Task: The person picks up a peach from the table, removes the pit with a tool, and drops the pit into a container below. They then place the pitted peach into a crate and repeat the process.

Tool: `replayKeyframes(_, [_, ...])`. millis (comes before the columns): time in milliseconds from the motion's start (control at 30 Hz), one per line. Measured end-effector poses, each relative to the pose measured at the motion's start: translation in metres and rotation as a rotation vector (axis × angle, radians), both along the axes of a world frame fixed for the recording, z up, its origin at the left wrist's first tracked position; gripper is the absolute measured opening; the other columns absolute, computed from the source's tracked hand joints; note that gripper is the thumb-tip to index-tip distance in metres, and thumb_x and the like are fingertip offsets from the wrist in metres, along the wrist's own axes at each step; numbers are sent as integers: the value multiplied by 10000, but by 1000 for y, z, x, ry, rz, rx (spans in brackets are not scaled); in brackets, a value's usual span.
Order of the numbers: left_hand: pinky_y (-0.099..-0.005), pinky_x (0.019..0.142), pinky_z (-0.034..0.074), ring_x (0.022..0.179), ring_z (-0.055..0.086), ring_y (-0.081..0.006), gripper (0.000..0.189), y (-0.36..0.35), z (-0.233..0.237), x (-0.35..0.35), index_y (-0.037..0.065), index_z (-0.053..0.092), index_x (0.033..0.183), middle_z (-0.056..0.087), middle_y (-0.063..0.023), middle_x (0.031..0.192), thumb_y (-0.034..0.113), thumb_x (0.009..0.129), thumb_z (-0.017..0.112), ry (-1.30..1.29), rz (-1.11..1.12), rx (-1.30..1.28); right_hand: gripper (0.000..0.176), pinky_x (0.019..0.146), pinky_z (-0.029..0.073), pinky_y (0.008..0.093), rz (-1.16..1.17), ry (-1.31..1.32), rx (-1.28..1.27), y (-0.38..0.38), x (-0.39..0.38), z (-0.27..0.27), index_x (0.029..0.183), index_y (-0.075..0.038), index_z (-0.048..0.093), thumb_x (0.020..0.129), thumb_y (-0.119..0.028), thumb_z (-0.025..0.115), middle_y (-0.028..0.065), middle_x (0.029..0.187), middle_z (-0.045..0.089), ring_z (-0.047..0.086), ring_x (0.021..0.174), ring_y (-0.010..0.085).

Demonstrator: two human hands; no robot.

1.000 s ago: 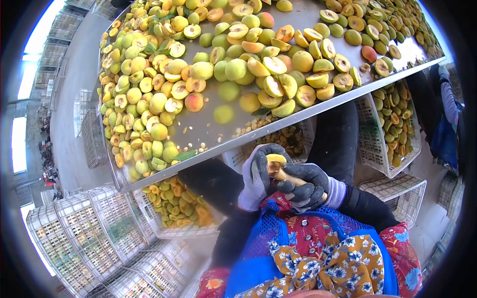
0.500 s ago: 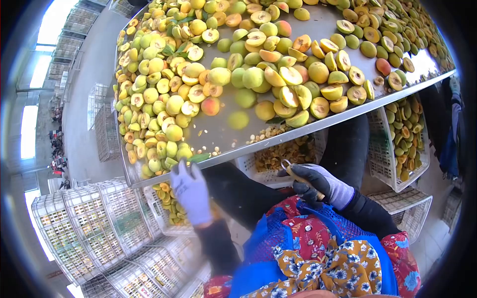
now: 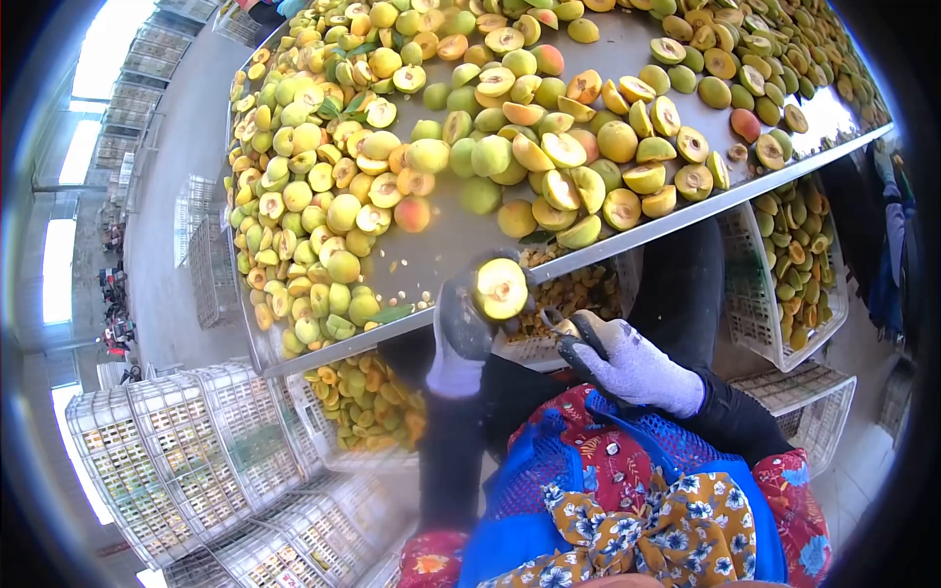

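My left hand (image 3: 463, 328), in a lavender glove with a dark palm, holds a halved fruit (image 3: 501, 289) at the table's front edge, its cut face with the pit turned up. Just right of it, my right hand (image 3: 627, 358), gloved alike, is closed round a small tool (image 3: 559, 323) with a metal loop end; most of its handle is hidden by the fingers. Beyond both hands, whole and halved yellow-green fruits (image 3: 431, 155) lie on the metal table (image 3: 431, 250).
Under the table edge stand crates of fruit pieces, one at the left (image 3: 365, 402), one in the middle (image 3: 573, 294) and one at the right (image 3: 799, 265). Stacked crates (image 3: 186, 431) stand at the lower left. Part of another person (image 3: 887, 245) shows at the far right.
My left hand has moved right from the table's left corner and now holds a halved fruit near the tool. My right hand has turned slightly, still gripping the tool.
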State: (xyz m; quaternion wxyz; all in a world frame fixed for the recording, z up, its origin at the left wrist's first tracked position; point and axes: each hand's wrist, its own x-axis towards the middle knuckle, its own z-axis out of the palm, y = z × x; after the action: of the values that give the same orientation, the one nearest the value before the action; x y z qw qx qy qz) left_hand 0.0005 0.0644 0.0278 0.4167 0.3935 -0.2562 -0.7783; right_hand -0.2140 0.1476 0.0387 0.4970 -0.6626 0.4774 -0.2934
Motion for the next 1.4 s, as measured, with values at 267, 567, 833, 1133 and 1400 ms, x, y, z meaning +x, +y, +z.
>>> replayKeyframes(267, [-294,754,534,809,649,-179,289,53,-19,-35,-17,600,1098,662,-99,920,229,1022,469,-508,116,-226,299,476,442,477,-2,196,-43,8,10,11,1009,51,455,959,-223,565,191,597,578,615,551,380])
replayKeyframes(567, [-287,670,526,689,630,-162,500,65,-21,-60,-17,615,944,664,-105,784,378,1060,331,-643,313,-359,260,507,448,324,105,-248,125,13,9,-2,974,-1,526,984,-261,533,147,707,558,580,599,257])
replayKeyframes(833, [-293,707,526,736,642,-180,659,61,-4,-57,-30,626,930,669,-119,828,521,1050,284,-334,51,-317,414,315,302,195,230,-1660,1750,13,-7,-20,1042,-31,565,1024,-431,461,0,556,441,384,373,56])
replayKeyframes(1133, [-314,693,549,726,665,-199,373,56,-23,-26,31,579,1071,686,-86,894,394,993,546,-340,565,86,361,359,318,210,-62,-1356,1277,7,-16,-13,999,-48,562,1022,-400,487,13,555,464,410,388,91])
replayKeyframes(1400, [-432,985,445,1135,567,-394,485,54,27,113,-4,524,1320,577,-262,1224,331,968,525,-2259,221,-218,388,355,333,190,-226,-1154,1337,-6,-21,-57,1384,-190,462,1026,-337,491,38,644,520,413,385,92])
